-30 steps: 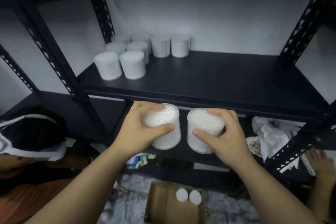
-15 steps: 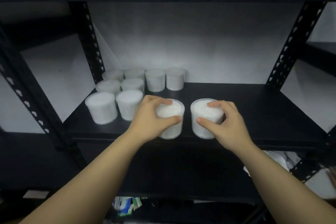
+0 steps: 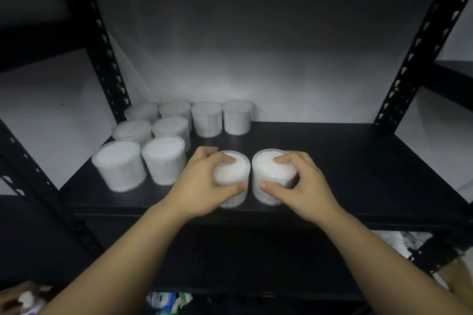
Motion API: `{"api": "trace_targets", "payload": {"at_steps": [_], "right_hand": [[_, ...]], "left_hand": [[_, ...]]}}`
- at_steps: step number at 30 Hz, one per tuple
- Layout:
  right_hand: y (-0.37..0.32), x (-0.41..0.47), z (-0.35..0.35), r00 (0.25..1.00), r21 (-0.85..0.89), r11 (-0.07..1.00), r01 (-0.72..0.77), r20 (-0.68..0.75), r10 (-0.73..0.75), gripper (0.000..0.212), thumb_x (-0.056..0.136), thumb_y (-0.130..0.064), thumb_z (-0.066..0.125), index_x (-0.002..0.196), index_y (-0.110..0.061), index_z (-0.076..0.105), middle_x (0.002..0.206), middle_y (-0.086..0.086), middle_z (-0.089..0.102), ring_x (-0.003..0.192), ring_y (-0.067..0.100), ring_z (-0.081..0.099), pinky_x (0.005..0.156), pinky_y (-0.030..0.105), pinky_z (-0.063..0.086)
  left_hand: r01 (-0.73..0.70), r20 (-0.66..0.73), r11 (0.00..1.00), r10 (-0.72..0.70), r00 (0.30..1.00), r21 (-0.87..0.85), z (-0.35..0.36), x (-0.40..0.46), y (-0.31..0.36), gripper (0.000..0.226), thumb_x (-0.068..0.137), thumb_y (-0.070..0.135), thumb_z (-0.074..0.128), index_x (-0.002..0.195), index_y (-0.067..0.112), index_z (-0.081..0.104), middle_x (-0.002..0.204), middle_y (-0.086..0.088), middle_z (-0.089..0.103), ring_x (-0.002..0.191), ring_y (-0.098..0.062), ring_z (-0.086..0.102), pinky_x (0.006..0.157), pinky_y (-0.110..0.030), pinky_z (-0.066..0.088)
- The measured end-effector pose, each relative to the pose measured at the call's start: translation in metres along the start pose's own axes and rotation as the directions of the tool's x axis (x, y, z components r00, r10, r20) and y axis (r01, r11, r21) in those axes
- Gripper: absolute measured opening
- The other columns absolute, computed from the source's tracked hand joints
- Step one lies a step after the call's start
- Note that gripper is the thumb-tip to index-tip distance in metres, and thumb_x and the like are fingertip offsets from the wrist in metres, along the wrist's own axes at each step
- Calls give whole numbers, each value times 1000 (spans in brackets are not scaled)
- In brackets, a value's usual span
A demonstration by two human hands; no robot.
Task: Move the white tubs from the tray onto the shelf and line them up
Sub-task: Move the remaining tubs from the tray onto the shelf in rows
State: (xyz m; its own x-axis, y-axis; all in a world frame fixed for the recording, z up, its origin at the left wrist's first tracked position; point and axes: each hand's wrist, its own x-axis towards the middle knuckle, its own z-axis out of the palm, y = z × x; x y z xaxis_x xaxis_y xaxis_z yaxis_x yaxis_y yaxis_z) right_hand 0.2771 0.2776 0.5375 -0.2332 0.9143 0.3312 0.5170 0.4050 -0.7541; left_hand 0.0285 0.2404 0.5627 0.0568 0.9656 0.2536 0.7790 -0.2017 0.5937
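Two white tubs stand side by side near the front edge of a black shelf (image 3: 332, 161), at the centre of the view, almost touching each other. The left tub (image 3: 234, 181) is gripped by the left hand (image 3: 202, 186), whose fingers (image 3: 225, 160) curl over the far rim while the thumb presses the near side. The right tub (image 3: 271, 174) is gripped the same way by the right hand (image 3: 299, 186), fingers over the top rim and thumb against the near wall. Both tubs are upright with their bases at the shelf surface; whether they rest fully on it cannot be told. At ten o'clock from the held pair sits a group of eight more white tubs (image 3: 163, 158), all upright and packed close: two columns of three run from the front toward the back left corner, and two further tubs (image 3: 236, 116) extend the back row toward the right along the pale wall (image 3: 281, 59). The right half of the shelf is bare. Black perforated uprights (image 3: 105, 59) frame the shelf at ten and two o'clock, and another dark shelf spans twelve o'clock. Both bare forearms enter from six o'clock. At seven o'clock, another person's hand (image 3: 11, 299) is blurred in the corner, holding something white.
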Motion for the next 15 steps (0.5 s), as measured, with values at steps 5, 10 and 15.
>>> {"api": "trace_targets", "payload": {"at_steps": [5, 10, 15], "right_hand": [[4, 22, -24, 990, -173, 981, 90, 121, -69, 59, 64, -43, 88, 119, -37, 68, 139, -26, 37, 128, -2, 32, 100, 22, 34], [8, 44, -19, 974, -190, 970, 152, 195, -115, 64, 68, -51, 83, 127, -35, 65, 122, -32, 42, 119, 3, 44, 100, 27, 40], [8, 77, -10, 963, -212, 962, 171, 244, -117, 67, 69, -52, 84, 130, -31, 64, 125, -22, 45, 123, 10, 44, 107, 37, 41]], "left_hand": [[-110, 147, 938, 64, 987, 330, -20, 9, 9, 70, 75, 50, 73, 140, 36, 53, 135, 17, 38, 123, -9, 33, 107, -29, 38], [-66, 145, 912, 8, 989, 405, -24, 26, 8, 66, 73, 53, 77, 134, 37, 57, 127, 15, 47, 113, -11, 41, 100, -33, 43], [-3, 141, 877, -74, 987, 480, -29, 52, 3, 67, 75, 50, 77, 137, 35, 56, 134, 4, 52, 120, -22, 49, 104, -38, 40]]}}
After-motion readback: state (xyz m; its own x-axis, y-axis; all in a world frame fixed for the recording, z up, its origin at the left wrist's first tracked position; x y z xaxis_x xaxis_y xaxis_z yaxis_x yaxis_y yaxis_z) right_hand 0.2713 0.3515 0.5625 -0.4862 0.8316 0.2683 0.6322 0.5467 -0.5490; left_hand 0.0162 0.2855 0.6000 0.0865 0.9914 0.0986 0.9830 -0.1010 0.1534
